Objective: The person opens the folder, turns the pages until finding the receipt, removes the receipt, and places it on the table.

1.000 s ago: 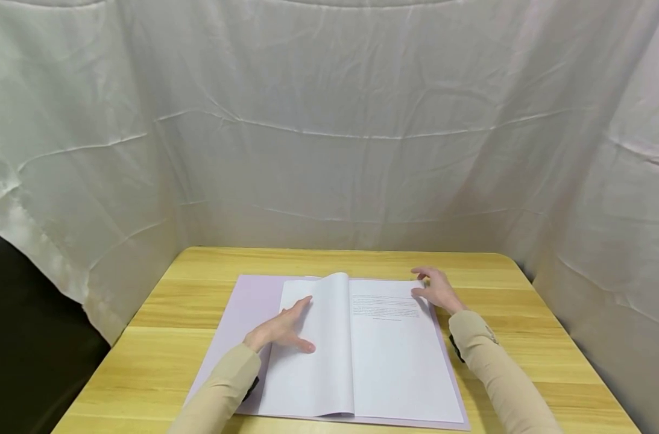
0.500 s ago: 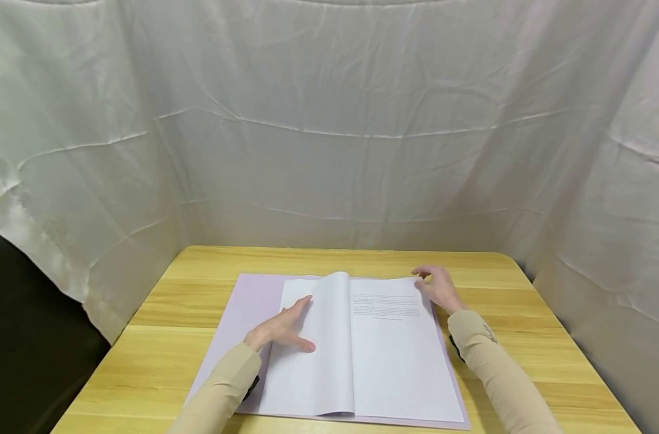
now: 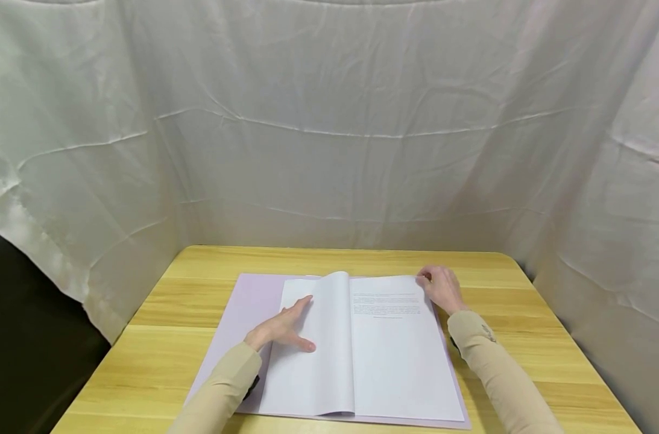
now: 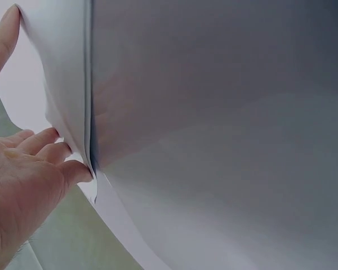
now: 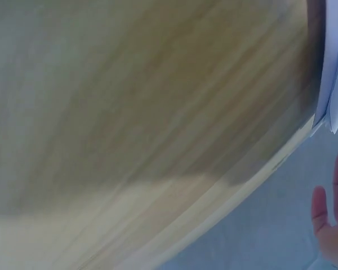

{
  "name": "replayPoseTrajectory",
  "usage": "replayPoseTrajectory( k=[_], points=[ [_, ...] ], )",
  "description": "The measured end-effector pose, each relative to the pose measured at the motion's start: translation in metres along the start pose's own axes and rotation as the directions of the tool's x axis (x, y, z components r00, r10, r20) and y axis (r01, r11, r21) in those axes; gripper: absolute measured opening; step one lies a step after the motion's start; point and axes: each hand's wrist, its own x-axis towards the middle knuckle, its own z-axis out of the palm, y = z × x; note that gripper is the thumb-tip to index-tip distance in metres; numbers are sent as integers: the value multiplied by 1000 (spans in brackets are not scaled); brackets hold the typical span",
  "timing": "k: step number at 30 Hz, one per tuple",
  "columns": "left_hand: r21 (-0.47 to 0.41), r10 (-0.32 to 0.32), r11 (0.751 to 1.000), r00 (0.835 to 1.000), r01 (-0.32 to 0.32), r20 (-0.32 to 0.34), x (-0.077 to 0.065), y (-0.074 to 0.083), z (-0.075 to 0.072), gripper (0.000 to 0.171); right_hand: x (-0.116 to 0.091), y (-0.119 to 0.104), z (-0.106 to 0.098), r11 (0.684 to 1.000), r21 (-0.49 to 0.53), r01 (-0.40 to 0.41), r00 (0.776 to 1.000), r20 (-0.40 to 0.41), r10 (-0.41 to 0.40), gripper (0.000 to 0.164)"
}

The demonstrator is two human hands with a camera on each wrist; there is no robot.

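An open document of white sheets lies in a lilac folder [image 3: 253, 295] in the head view. Its right page [image 3: 402, 367] carries a few lines of small print near the top. The left page [image 3: 333, 361] is blank and bulges up along the fold. My left hand [image 3: 280, 328] rests on that left page, thumb and fingers spread; the left wrist view shows the fingertips [image 4: 78, 171] at the paper. With the right hand [image 3: 442, 289] I pinch the right page's top outer corner, which rises slightly. Only some right-hand fingers [image 5: 320, 208] appear in the right wrist view.
The folder lies on a wood-grain table [image 3: 166, 313] with rounded far corners. Pale grey curtains [image 3: 329, 169] hang behind it and at both sides. At the lower left is a dark area [image 3: 25, 337].
My right hand has closed its fingers at the right page's top corner, and that corner has come up a little. The left hand has stayed in place.
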Motion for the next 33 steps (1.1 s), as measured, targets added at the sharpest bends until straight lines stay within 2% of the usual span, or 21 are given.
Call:
replayPoseTrajectory(
  k=[5,11,13,16,21,23,29,33],
  points=[
    [8,3,1000,1000,-3,-2,-1,1,-2,116,1,-2,-2,998,33,-50,998,30,49,15],
    [12,3,1000,1000,-3,-1,0,0,-2,116,1,-6,-4,981,175,-83,996,33,79,22],
    [5,7,1000,1000,-7,-4,0,0,-1,117,1,-8,-4,966,240,-93,995,42,86,23],
    [-17,26,1000,1000,-26,-10,0,-2,0,117,-1,-10,-6,924,355,-145,988,110,112,28],
    [-37,84,996,996,-85,-24,-1,-3,2,117,-4,-13,-8,834,487,-259,950,282,130,57],
    [-38,97,994,995,-98,-31,-1,-4,2,116,-6,-14,-10,817,504,-279,938,324,120,65],
    [-63,102,992,992,-106,-68,0,-3,0,117,-15,-17,-18,803,539,-254,922,385,33,82],
    [-79,103,991,990,-112,-101,1,-3,-1,117,-22,-18,-22,768,575,-282,901,434,6,88]
  ],
)
